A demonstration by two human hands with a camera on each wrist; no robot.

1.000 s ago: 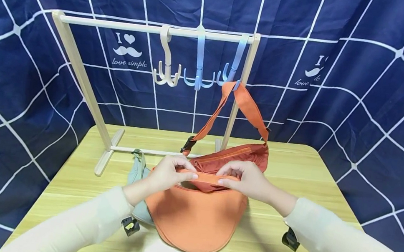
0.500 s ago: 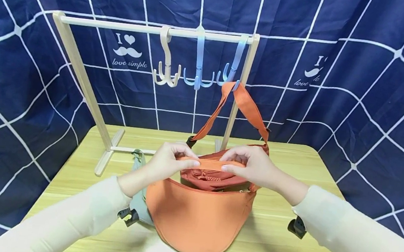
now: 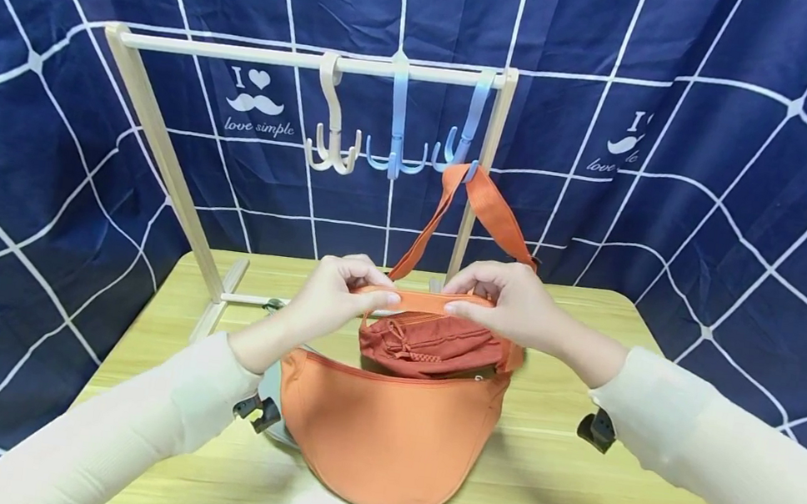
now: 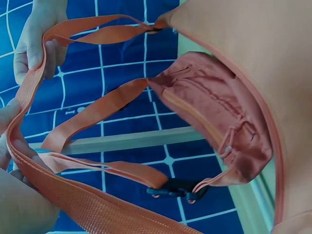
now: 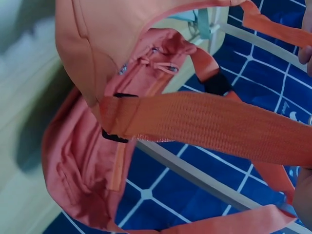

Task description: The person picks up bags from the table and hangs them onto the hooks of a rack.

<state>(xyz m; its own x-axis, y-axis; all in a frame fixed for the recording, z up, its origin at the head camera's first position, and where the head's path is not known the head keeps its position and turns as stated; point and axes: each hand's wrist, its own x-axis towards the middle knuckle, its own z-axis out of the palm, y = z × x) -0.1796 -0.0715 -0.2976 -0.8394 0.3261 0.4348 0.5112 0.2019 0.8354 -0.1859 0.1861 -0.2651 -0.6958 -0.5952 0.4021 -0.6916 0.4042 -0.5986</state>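
Note:
In the head view my left hand [image 3: 338,294] and right hand [image 3: 510,305] both pinch the strap [image 3: 422,301] of an orange shoulder bag [image 3: 388,439], thumbs toward me. A short stretch of strap lies level between them. The bag hangs below, its wide flat front facing me. Behind it is a rust-red waist bag [image 3: 437,347], partly hidden; its orange strap [image 3: 499,213] loops over the right blue hook [image 3: 463,137]. That bag's zips and black buckle [image 4: 178,189] show in the left wrist view. The right wrist view shows the held strap's broad webbing [image 5: 209,129].
A wooden rack [image 3: 231,51] stands at the back of the table [image 3: 558,473]. From its bar hang a beige hook [image 3: 335,134] and a middle blue hook [image 3: 398,134]. A grey-green bag [image 3: 273,391] is mostly hidden at the orange bag's left.
Both hands have raised the strap up and away from me, in front of the waist bag. The orange bag's top has opened out and now covers more of the grey-green bag.

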